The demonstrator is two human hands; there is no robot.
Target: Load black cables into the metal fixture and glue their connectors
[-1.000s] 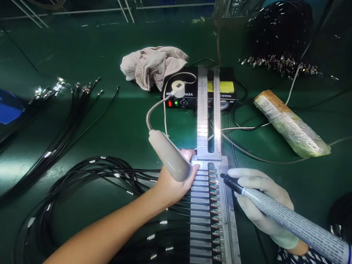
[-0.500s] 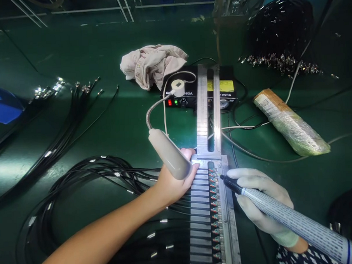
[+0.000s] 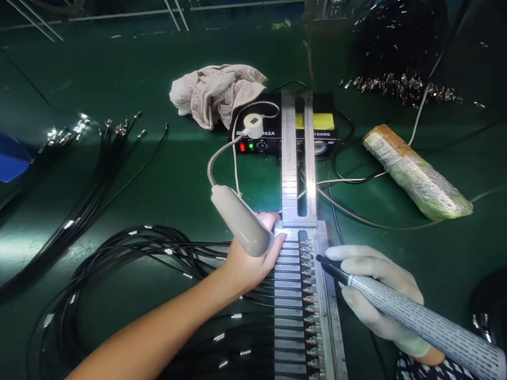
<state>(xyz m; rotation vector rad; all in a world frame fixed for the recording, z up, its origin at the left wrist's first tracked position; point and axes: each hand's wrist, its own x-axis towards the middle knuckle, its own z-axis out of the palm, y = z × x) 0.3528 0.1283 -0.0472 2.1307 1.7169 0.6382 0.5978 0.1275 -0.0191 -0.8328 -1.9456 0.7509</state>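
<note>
My left hand [image 3: 244,271], bare, is closed around the upper left edge of a slotted metal fixture [image 3: 288,320]; a grey lamp head [image 3: 242,221] partly hides its fingers. Black cables lie in the slots, each ending in a small connector [image 3: 307,280] along the fixture's channel. In a white glove, my right hand [image 3: 381,288] grips a thick pen-shaped tool [image 3: 414,306] with a grey patterned barrel and black front end. Its tip is over the fixture's right rail, just right of the upper connectors; I cannot tell whether it touches.
Behind the fixture stands a black control box [image 3: 268,139] with a crumpled cloth [image 3: 219,93] beside it. Cable bundles [image 3: 106,179] lie left, another coil [image 3: 402,35] far right. A plastic-wrapped package [image 3: 418,171] is at right, near loose wires. A blue container [image 3: 4,159] sits at the left edge.
The tool's tip has shifted slightly down along the fixture, toward me, with my right hand. My left hand keeps its hold. The whole view has moved a little.
</note>
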